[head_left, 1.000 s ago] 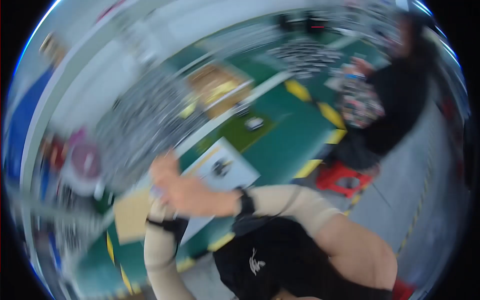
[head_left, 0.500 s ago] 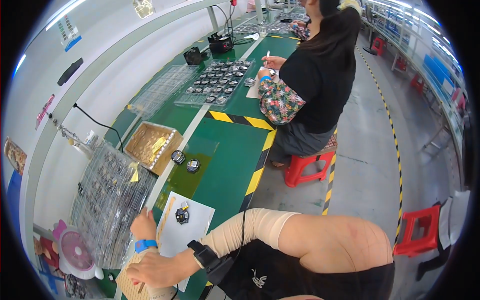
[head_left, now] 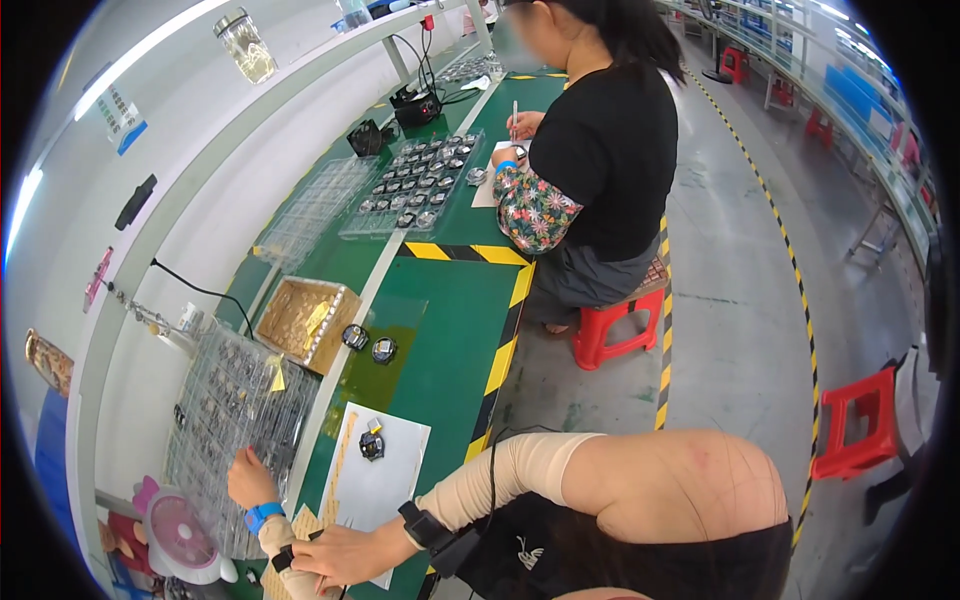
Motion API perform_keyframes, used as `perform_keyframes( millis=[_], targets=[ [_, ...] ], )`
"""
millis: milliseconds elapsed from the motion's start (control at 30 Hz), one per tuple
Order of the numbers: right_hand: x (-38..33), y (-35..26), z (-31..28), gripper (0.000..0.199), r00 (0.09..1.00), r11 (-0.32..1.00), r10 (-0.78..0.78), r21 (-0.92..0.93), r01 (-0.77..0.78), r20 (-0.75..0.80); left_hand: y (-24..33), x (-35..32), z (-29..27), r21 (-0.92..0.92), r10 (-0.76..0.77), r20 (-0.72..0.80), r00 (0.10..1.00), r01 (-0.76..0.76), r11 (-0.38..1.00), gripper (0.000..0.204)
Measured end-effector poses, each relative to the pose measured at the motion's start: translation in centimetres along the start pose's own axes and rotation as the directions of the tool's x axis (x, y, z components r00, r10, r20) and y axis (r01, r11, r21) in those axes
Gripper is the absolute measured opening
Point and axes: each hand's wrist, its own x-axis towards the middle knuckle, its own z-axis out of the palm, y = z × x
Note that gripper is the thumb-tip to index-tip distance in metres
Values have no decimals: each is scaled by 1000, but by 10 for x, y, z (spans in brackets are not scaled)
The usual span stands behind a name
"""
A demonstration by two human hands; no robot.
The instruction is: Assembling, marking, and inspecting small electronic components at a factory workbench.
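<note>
My left hand (head_left: 250, 480), with a blue wristband, is raised over the near edge of the stacked clear trays. Its fingers are loosely bent and apart, with nothing visible in them. My right hand (head_left: 340, 556) crosses over my left forearm beside a dark band (head_left: 284, 558), fingers closed; a thin thing at the fingertips is too small to name. A white sheet (head_left: 402, 470) lies beyond my hands. On it rests a small black round part (head_left: 371, 445) with a yellowish tab. Tan lined paper (head_left: 306, 522) shows partly under my arms.
Stacked clear trays (head_left: 235, 400) stand left of the sheet, near a pink fan (head_left: 185, 535). Farther off are a wooden box (head_left: 345, 318), two round black parts (head_left: 384, 350) and a filled tray (head_left: 415, 185). A co-worker (head_left: 610, 140) sits ahead on a red stool (head_left: 625, 330).
My left hand has shifted left, and the right hand has moved a little right along the left forearm. The whole view has tilted slightly; the part stays on the sheet.
</note>
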Motion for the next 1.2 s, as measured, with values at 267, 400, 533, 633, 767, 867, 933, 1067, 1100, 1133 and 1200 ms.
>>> perform_keyframes(
  millis=[267,400,533,633,767,867,933,1067,1100,1133,1200],
  targets=[
    [-5,-38,10,32,996,994,-88,70,87,12,-44,9,36,193,-36,8,999,34,981,35],
    [-5,-51,8,26,995,991,-101,84,100,9,-48,0,22,115,-2,-52,999,8,993,31],
    [-9,-57,11,28,980,978,-198,-68,199,14,-49,-13,4,75,17,-102,995,-9,997,29],
    [-12,-59,12,28,951,946,-308,-111,305,-8,-51,-22,-8,97,25,-125,992,-13,995,28],
    [-14,-57,21,28,960,962,-267,-27,271,88,-61,-25,-1,114,22,-93,995,-11,993,28],
    [-14,-69,16,26,977,969,-208,147,200,44,-67,-27,3,122,-15,12,1000,13,992,27],
    [-13,-76,13,25,979,948,-194,267,173,54,-70,-29,3,119,-35,-13,999,36,992,28],
    [-15,-78,14,24,977,857,-109,514,-1,184,-57,-27,-13,105,-63,-61,996,69,992,30],
    [-16,-76,15,24,954,839,-56,532,-115,295,-54,-29,-14,101,-69,-69,995,76,992,30],
    [-15,-76,16,25,914,814,-16,536,-224,405,-54,-28,-13,102,-69,-69,995,76,992,30],
    [-14,-75,17,25,899,792,-8,551,-262,439,-56,-29,-7,121,-60,-92,994,71,990,30]
  ],
)
